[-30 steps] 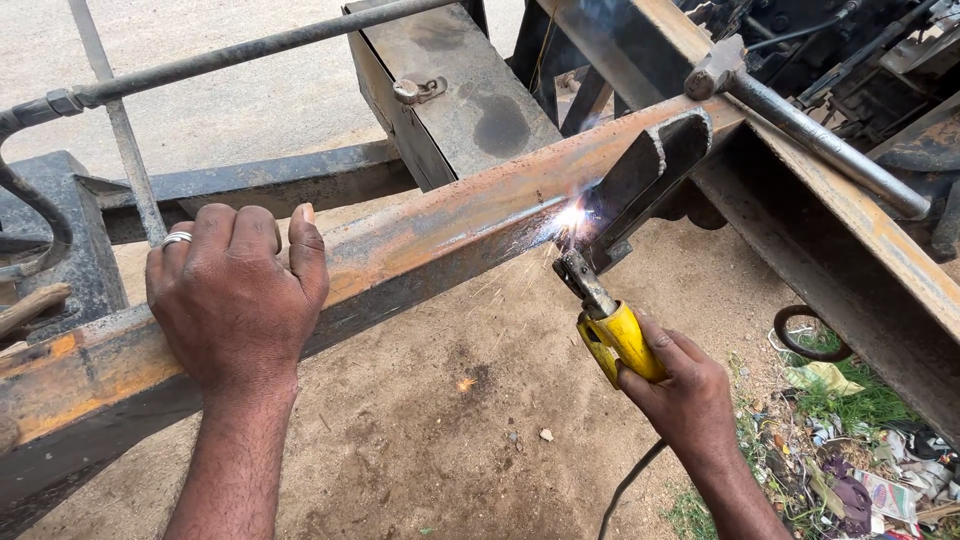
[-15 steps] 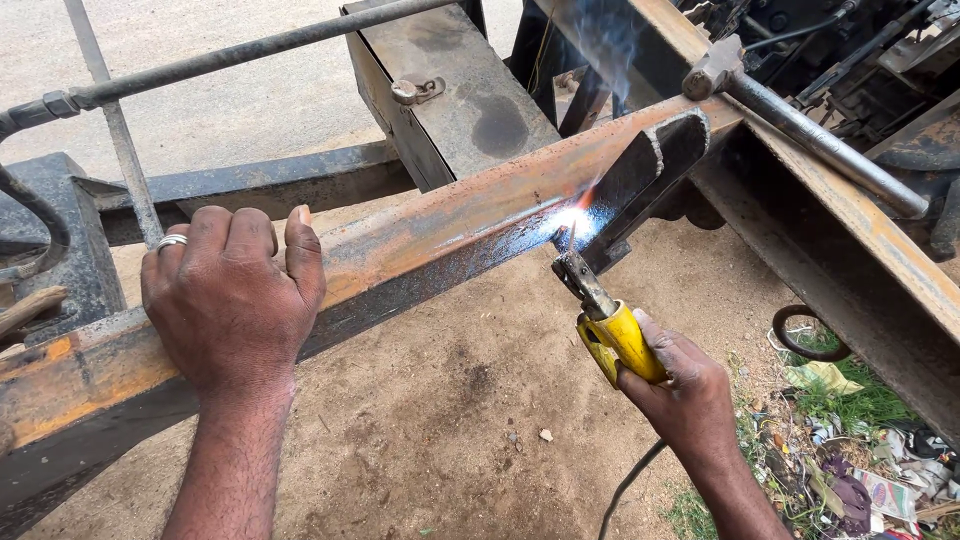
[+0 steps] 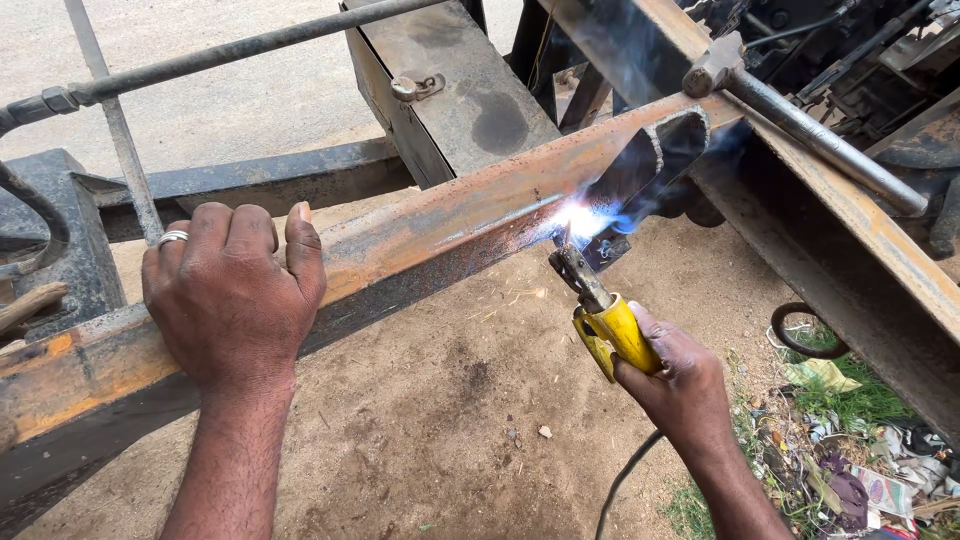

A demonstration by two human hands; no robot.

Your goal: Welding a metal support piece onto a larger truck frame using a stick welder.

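A long rusty steel angle beam point(image 3: 430, 225) runs from lower left to upper right. My left hand point(image 3: 232, 295), with a ring on one finger, lies folded over the beam's top edge and presses on it. My right hand point(image 3: 678, 385) grips a yellow-handled welding electrode holder point(image 3: 608, 325). Its tip touches the beam's side, where a bright white-blue arc point(image 3: 578, 218) burns with smoke rising from it. A dark steel plate point(image 3: 650, 165) stands against the beam just right of the arc. The holder's cable point(image 3: 620, 485) hangs down below my wrist.
A hammer point(image 3: 800, 125) lies on a second rusty beam point(image 3: 880, 250) at right. A grey metal box with a latch point(image 3: 450, 95) sits behind. A thin rod point(image 3: 240, 48) crosses the upper left. Bare dirt ground point(image 3: 440, 420) is below, with litter and grass point(image 3: 860, 460) at lower right.
The arc has crept slightly along the beam and smoke has thickened above it. My left hand keeps its place on the beam, and the right hand still holds the electrode holder.
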